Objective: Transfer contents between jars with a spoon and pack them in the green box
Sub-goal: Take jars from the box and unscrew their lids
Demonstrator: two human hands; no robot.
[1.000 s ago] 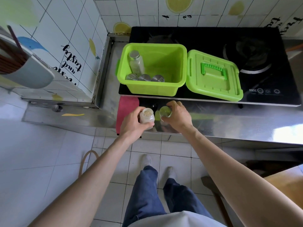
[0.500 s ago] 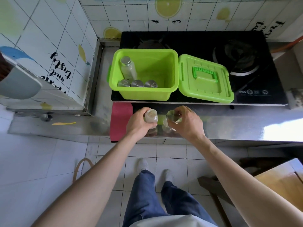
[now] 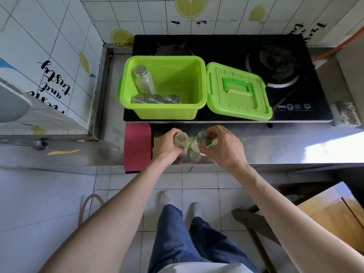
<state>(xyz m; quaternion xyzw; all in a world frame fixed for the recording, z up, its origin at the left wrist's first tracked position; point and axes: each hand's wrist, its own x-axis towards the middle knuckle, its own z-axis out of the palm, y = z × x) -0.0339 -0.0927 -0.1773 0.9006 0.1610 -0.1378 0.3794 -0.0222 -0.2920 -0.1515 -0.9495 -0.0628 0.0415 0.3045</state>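
My left hand (image 3: 167, 143) grips an open jar (image 3: 180, 139) filled with pale beige contents, upright over the steel counter. Just right of it my right hand (image 3: 222, 145) holds a clear, empty-looking jar (image 3: 201, 141), tilted with its mouth toward the filled jar. The two jars nearly touch. The green box (image 3: 163, 113) stands open on the stove behind them. Inside it a tall capped jar (image 3: 143, 79) leans at the back left, and three capped jars (image 3: 155, 99) line its front wall. No spoon is in view.
The green lid (image 3: 238, 95) lies right of the box on the black stove (image 3: 275, 62). A red cloth (image 3: 136, 146) hangs over the counter edge left of my hands. The steel counter (image 3: 285, 148) runs right. A tiled wall closes the left side.
My right hand has lifted and tilted the clear jar toward the filled one. The left hand keeps its jar in place. The camera has shifted slightly.
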